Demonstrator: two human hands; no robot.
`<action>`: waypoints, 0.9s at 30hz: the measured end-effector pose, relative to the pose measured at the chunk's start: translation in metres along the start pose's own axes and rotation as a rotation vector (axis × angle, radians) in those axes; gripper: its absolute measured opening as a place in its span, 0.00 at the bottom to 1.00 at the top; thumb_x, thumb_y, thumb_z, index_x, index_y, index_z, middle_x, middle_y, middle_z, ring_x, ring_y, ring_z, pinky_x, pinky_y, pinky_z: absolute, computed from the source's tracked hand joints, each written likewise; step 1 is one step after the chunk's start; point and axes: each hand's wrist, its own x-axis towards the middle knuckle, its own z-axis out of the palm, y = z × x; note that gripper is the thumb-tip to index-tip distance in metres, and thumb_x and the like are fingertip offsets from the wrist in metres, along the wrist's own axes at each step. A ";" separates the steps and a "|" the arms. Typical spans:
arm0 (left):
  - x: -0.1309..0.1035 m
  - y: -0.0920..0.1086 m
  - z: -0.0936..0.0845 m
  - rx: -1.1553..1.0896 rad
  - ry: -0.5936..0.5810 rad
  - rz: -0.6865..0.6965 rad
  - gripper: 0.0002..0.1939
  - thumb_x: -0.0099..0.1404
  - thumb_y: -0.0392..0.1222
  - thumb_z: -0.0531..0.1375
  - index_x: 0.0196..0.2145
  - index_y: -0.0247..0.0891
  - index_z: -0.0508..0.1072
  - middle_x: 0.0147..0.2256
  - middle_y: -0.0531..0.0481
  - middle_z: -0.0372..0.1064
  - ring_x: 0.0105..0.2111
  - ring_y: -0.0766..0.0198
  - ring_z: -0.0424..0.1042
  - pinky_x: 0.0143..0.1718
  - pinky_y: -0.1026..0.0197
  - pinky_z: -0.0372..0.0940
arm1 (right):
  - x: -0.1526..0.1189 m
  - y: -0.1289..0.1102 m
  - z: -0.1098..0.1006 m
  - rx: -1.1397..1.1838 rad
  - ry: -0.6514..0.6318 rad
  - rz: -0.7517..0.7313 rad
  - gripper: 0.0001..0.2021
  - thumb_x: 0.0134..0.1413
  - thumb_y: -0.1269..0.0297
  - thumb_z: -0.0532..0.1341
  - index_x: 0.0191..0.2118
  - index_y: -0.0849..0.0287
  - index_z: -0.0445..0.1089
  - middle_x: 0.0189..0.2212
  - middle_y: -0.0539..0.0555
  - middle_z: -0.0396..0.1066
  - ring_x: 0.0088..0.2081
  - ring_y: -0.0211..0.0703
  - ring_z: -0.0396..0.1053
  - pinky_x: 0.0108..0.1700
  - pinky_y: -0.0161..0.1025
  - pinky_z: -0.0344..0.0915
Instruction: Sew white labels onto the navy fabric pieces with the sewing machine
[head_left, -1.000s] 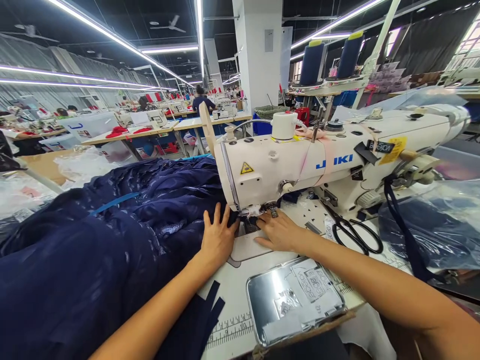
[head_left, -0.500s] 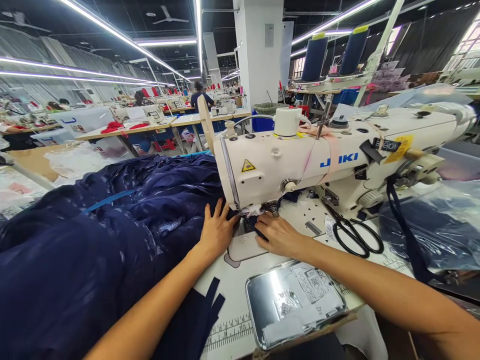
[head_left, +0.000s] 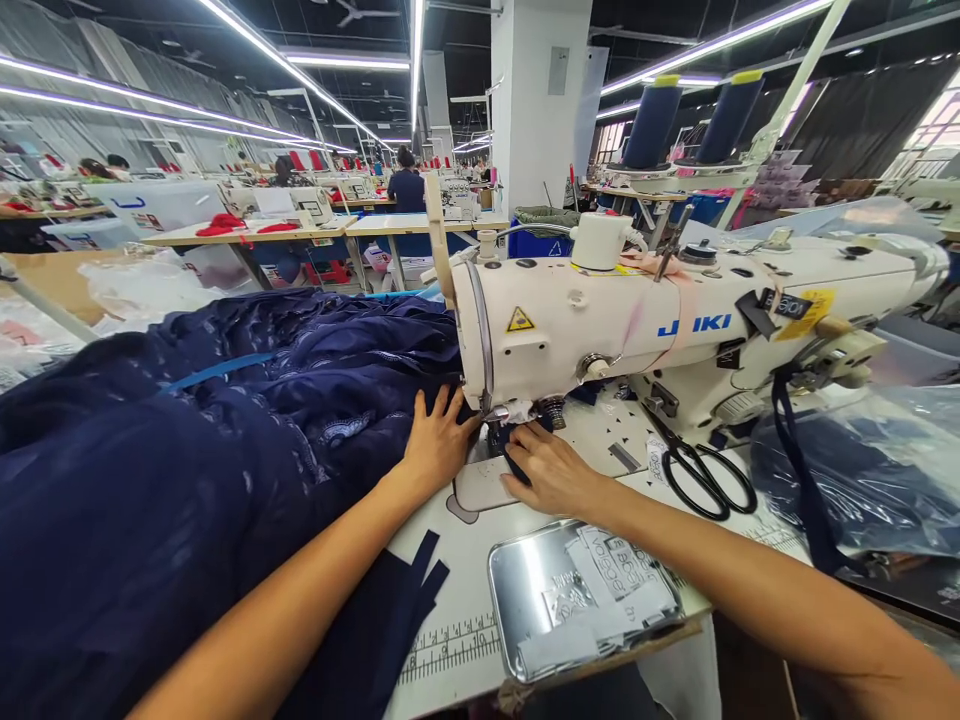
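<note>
A white sewing machine (head_left: 547,320) stands across the table, its needle area between my two hands. My left hand (head_left: 440,440) lies left of the needle with fingers spread, on the edge of a large heap of navy fabric (head_left: 225,450). To the right of the needle, my right hand (head_left: 551,468) has its fingers curled and pressed on a dark piece of fabric under the machine head. The fingertips of that hand are partly hidden by the machine.
Black-handled scissors (head_left: 709,480) lie right of my right hand. A metal tray (head_left: 517,610) with paper labels sits near the front edge. Bagged navy fabric (head_left: 870,470) is at the right. A seated person (head_left: 406,188) is farther back.
The view has shifted slightly, so the machine appears a little farther right. Both hands keep nearly the same places beside the needle.
</note>
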 end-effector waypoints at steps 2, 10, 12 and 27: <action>0.001 -0.001 0.001 0.000 -0.003 0.005 0.18 0.59 0.35 0.51 0.46 0.44 0.69 0.46 0.40 0.65 0.50 0.44 0.58 0.49 0.34 0.49 | -0.001 -0.001 0.001 -0.001 0.004 0.003 0.15 0.51 0.62 0.55 0.37 0.71 0.70 0.35 0.62 0.65 0.41 0.51 0.61 0.45 0.45 0.62; 0.007 -0.001 0.006 -0.010 0.014 -0.008 0.16 0.59 0.34 0.50 0.43 0.42 0.71 0.46 0.39 0.65 0.49 0.45 0.59 0.50 0.34 0.47 | 0.001 -0.001 0.005 -0.009 0.008 0.004 0.18 0.51 0.61 0.56 0.40 0.73 0.69 0.37 0.64 0.65 0.43 0.54 0.60 0.46 0.45 0.62; 0.007 0.000 0.004 0.000 0.010 -0.009 0.16 0.60 0.35 0.50 0.43 0.41 0.71 0.47 0.39 0.65 0.49 0.45 0.59 0.50 0.34 0.47 | 0.002 0.000 0.006 -0.011 0.010 0.005 0.17 0.52 0.62 0.55 0.40 0.73 0.69 0.38 0.65 0.65 0.43 0.53 0.60 0.45 0.45 0.62; -0.016 0.007 -0.033 -0.098 -0.034 0.016 0.16 0.56 0.35 0.53 0.42 0.39 0.72 0.48 0.41 0.66 0.50 0.49 0.61 0.49 0.42 0.55 | -0.001 0.026 0.003 -0.152 -0.065 0.021 0.15 0.52 0.69 0.51 0.41 0.70 0.68 0.38 0.62 0.68 0.38 0.49 0.64 0.43 0.43 0.60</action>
